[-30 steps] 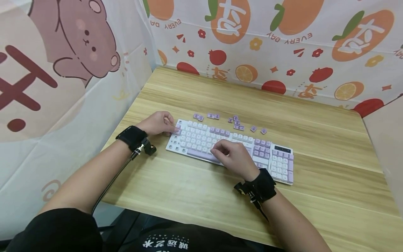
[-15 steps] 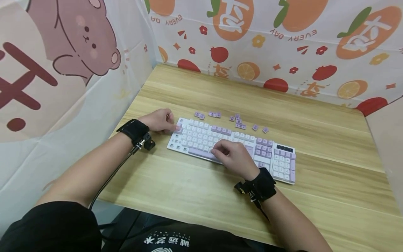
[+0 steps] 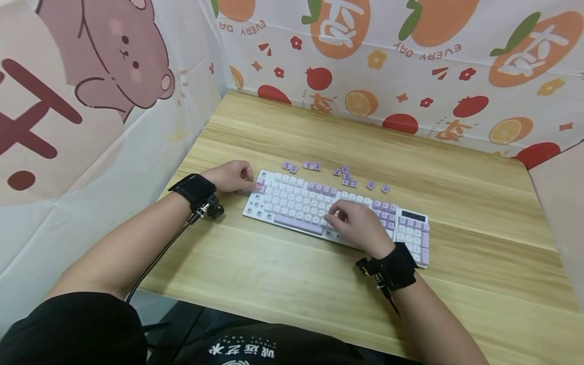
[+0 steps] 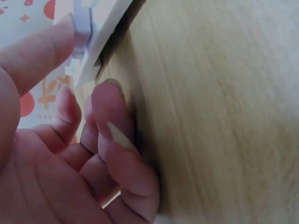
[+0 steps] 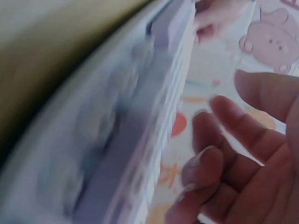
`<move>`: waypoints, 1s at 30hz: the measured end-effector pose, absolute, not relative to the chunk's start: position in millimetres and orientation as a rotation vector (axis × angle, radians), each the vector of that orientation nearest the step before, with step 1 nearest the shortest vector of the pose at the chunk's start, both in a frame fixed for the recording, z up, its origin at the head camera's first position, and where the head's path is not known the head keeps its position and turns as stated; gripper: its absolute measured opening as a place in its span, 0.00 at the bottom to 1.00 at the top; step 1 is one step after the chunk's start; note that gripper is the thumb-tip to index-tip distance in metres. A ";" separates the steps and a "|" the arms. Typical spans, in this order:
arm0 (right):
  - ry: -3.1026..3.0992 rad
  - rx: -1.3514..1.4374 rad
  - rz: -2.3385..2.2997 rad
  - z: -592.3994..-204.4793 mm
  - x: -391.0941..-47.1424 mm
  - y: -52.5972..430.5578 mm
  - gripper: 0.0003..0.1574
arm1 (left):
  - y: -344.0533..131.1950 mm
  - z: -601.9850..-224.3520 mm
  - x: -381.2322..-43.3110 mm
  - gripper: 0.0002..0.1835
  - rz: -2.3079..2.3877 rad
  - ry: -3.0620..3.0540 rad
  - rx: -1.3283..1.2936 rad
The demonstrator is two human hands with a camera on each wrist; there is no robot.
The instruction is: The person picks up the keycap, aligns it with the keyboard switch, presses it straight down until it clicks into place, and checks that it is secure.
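In the head view, the right hand (image 3: pixel 359 226) covers part of the keyboard (image 3: pixel 292 200), hiding several keys. The right wrist view blurs the keyboard's near edge, where pale smears may be uncapped key positions, and cuts off the hand at the right edge. The left wrist view crops the keyboard at the top and the left hand (image 3: pixel 231 176) at left and bottom. Marks on the loose purple keycaps (image 3: pixel 349 183) are too small to read, and the bench (image 3: pixel 274 274) runs out of frame at lower right.
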State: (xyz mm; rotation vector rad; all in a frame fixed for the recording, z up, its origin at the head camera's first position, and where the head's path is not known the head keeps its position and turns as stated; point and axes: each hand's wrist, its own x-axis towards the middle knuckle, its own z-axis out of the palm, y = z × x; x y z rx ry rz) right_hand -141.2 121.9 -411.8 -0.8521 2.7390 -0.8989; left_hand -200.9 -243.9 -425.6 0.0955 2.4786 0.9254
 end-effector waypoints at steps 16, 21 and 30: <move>2.792 -0.620 -0.687 -408.2 -169.3 177.4 0.14 | -232.1 -423.9 -198.3 0.29 0.908 2.478 0.136; 2.826 -0.602 -0.618 -391.9 -199.0 175.7 0.14 | -230.5 -421.2 -194.8 0.28 0.860 2.509 0.134; 2.805 -0.717 -0.431 -386.7 -251.5 147.4 0.12 | -227.8 -421.8 -192.5 0.28 0.865 2.485 0.116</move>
